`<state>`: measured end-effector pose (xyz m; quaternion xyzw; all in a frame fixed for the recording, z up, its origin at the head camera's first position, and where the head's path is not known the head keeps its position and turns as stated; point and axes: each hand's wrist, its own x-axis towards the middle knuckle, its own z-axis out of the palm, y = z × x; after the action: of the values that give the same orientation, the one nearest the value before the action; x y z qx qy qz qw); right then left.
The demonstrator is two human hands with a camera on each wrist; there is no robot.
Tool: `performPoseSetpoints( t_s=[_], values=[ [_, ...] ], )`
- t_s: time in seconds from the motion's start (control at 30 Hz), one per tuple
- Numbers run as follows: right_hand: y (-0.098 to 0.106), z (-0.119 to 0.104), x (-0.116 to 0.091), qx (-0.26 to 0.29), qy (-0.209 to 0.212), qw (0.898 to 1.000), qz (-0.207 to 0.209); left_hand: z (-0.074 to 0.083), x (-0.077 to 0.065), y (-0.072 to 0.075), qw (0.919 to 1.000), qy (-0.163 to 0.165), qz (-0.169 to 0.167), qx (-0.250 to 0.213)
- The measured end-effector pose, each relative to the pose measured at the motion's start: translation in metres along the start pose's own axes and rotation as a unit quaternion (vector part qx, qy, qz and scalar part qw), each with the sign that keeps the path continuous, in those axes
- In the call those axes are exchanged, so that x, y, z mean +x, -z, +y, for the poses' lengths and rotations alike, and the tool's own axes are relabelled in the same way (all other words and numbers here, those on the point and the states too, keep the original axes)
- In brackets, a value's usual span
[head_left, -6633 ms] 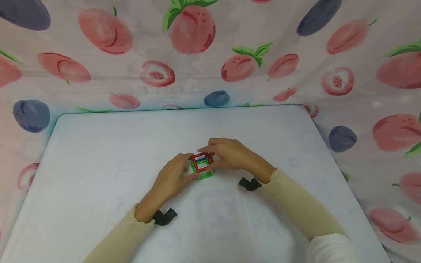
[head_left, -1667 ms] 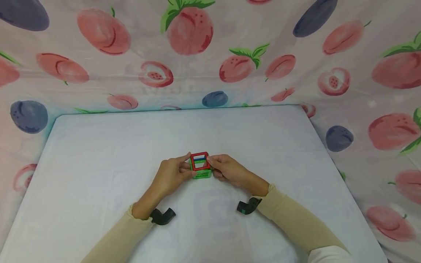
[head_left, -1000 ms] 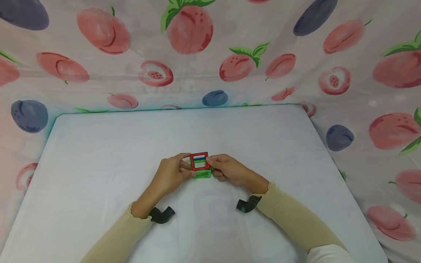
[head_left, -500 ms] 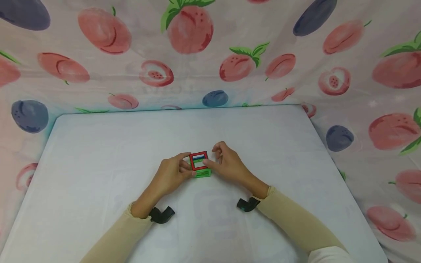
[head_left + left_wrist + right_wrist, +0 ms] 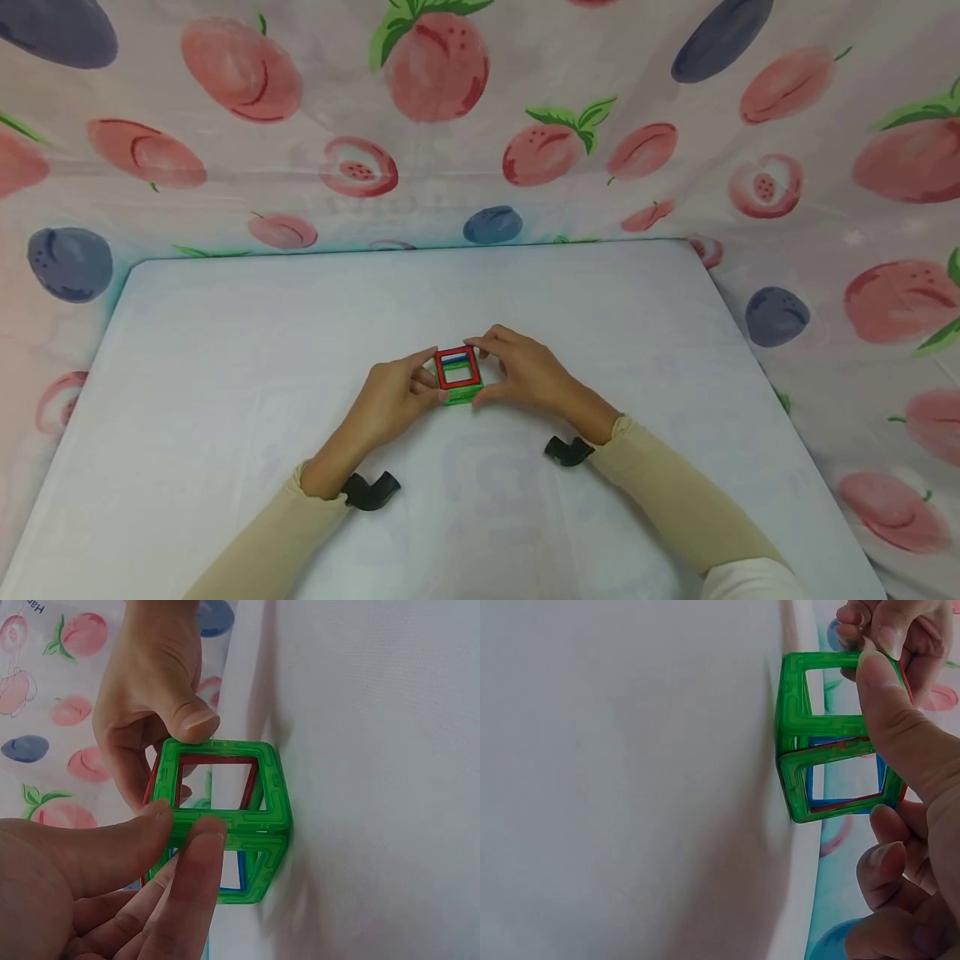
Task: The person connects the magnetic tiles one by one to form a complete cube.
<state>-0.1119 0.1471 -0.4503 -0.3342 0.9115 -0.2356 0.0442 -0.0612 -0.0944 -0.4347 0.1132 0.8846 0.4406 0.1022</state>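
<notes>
A small cube of magnetic tiles (image 5: 463,395) stands on the white table between both hands. Its top is a red square tile (image 5: 461,385); green tiles form the near side, and a blue one shows through the openings. My left hand (image 5: 390,400) holds the cube's left side, index finger at the far corner and thumb at the near one. With thumb and fingers, my right hand (image 5: 528,371) pinches the right side. In the left wrist view, left fingertips press the green frame (image 5: 225,819). The right thumb (image 5: 889,697) lies over the green tile in the right wrist view.
The white table (image 5: 225,333) stretches around the hands, its far edge meeting a fruit-printed cloth (image 5: 442,183). A black curved piece (image 5: 371,492) sits at the left wrist, and a similar black piece (image 5: 568,451) at the right.
The right hand let go of the cube's right side, raised its fingers with the thumb over the red top, and now grips the right side across its near and far corners. The left hand stays put.
</notes>
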Motion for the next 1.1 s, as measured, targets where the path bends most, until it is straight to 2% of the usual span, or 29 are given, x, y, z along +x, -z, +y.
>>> performPoseSetpoints(
  t_s=[0.17, 0.27, 0.33, 0.4, 0.47, 0.57, 0.77, 1.0, 1.1],
  values=[
    [0.000, 0.001, 0.000, -0.046, 0.015, 0.999, 0.013, 0.000, 0.000, 0.001, 1.0000, -0.003, -0.006, 0.002],
    [-0.001, 0.002, 0.001, -0.041, 0.014, 0.999, 0.009, -0.001, 0.000, 0.001, 1.0000, -0.003, -0.007, 0.003],
    [-0.001, 0.003, 0.002, 0.015, -0.001, 1.000, -0.008, -0.001, 0.000, 0.001, 0.9999, -0.006, -0.008, 0.003],
    [-0.001, 0.004, 0.002, 0.107, -0.031, 0.993, -0.036, -0.001, 0.000, 0.001, 0.9999, -0.007, -0.008, 0.000],
    [-0.001, 0.006, 0.002, 0.213, -0.065, 0.973, -0.063, -0.001, 0.000, 0.000, 0.9999, -0.007, -0.008, -0.001],
    [-0.001, 0.007, 0.002, 0.331, -0.107, 0.933, -0.088, -0.002, 0.000, -0.001, 1.0000, -0.004, -0.007, -0.001],
    [-0.007, 0.006, 0.003, 0.454, -0.153, 0.871, -0.103, -0.002, 0.001, -0.001, 1.0000, -0.006, -0.004, -0.003],
    [-0.013, 0.008, 0.000, 0.512, -0.178, 0.834, -0.102, -0.001, 0.001, 0.000, 0.9999, -0.008, -0.006, -0.006],
    [-0.015, 0.009, 0.000, 0.553, -0.179, 0.807, -0.106, -0.001, 0.001, 0.000, 0.9999, -0.010, -0.007, -0.001]
  ],
)
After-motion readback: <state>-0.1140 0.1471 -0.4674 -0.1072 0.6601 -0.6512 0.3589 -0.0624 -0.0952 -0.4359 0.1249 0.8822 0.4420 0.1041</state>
